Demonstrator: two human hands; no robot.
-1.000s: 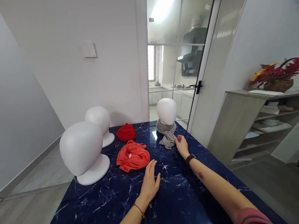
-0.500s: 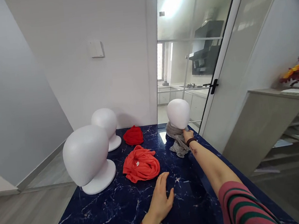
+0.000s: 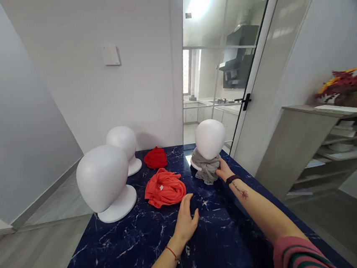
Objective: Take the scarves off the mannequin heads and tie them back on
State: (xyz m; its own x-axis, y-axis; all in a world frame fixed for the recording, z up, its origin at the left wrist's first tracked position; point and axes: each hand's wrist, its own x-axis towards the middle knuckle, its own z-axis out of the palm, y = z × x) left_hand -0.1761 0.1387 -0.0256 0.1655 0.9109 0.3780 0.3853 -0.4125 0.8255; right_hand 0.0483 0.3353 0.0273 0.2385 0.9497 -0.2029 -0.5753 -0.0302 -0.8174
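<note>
- Gray scarf [image 3: 206, 170]: wound around the neck of a white mannequin head [image 3: 209, 138], near the far right corner of the dark blue marbled table [image 3: 129, 248].
- Right hand [image 3: 224, 170]: at the right side of that head, just below the chin level, touching the scarf's right edge. Thumb toward the near side, other fingers partly hidden behind the cloth. Curled rather than flat; impossible to tell whether pinching the fabric or only pressing against it.
- Left hand [image 3: 185, 222]: spread loosely, palm down, with thumb well out from the other fingers. Holding nothing; pointing toward the far edge, with fingertips just beside the near right side of a coral scarf [image 3: 165, 189]. Unclear whether resting on the tabletop or slightly above it.
- Gray scarf's look: thin, soft, crumpled into many folds, bunched in front with a loose end hanging toward the tabletop and a ragged-looking lower border.
- Around the neck on the left: a pale strip of the head's base, showing beside the cloth.
- Coral scarf: heaped in a loose ring left of the table's middle, with a small white tag inside.
- Dark red cloth [image 3: 155, 157]: folded into a compact pile by the far edge.
- Larger bare white head [image 3: 103, 177]: by the left edge, with another white head [image 3: 122, 140] behind, near the far left corner.
</note>
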